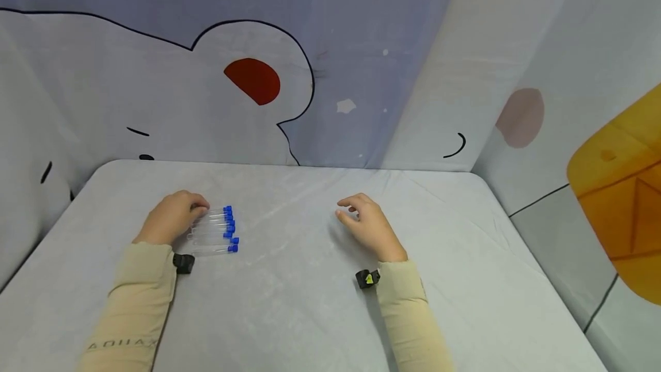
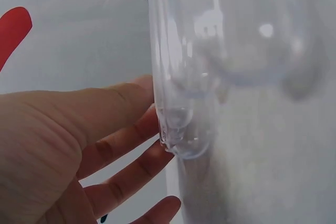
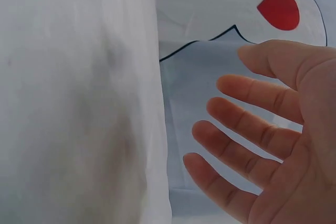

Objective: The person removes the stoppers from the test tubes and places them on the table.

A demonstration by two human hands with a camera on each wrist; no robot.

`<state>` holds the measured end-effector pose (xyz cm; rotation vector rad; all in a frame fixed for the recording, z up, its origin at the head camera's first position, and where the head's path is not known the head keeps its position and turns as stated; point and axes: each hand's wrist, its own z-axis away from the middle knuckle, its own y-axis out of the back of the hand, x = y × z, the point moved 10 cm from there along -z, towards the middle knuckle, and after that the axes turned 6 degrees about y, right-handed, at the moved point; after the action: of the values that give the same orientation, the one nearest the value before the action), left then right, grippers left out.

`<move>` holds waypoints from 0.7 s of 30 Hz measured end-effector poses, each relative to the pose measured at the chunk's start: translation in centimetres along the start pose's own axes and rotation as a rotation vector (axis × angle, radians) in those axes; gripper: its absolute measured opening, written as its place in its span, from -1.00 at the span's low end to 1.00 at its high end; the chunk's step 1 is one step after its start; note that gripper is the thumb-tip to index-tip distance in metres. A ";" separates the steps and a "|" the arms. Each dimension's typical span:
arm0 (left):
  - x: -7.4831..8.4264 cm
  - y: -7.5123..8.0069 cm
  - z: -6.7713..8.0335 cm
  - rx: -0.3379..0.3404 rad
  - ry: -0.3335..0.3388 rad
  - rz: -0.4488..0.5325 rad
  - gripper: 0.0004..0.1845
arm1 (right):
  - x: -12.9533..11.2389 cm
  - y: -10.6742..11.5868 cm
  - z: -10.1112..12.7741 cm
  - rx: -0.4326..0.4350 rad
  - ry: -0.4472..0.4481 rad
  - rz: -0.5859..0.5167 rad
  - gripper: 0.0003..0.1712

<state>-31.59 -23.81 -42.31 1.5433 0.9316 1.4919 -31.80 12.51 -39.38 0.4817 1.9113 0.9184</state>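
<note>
Several clear test tubes with blue caps [image 1: 218,230] lie side by side on the grey table [image 1: 299,297], caps pointing right. My left hand [image 1: 192,211] rests over their rounded closed ends, its fingers reaching toward the farthest tube. In the left wrist view the tubes' clear ends [image 2: 184,82] fill the frame beside my left hand [image 2: 126,145], whose fingers are loosely extended; no grip shows. My right hand [image 1: 352,212] lies on the table well to the right of the tubes, fingers relaxed and holding nothing. The right wrist view shows my right hand [image 3: 247,129] with spread fingers.
A printed fabric backdrop [image 1: 258,79] stands behind the table and along both sides. The table's right edge [image 1: 542,280] drops off near an orange patterned panel [image 1: 619,200]. Small black wrist cameras [image 1: 368,278] sit at both cuffs.
</note>
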 end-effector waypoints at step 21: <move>3.4 1.9 0.9 -0.035 -0.086 0.181 -0.78 | -2.4 -1.0 -0.3 -0.024 0.040 -0.009 -0.69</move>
<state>-30.54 -21.62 -39.13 1.6887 0.7291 1.5449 -30.89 10.19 -38.67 0.4438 1.9344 0.9506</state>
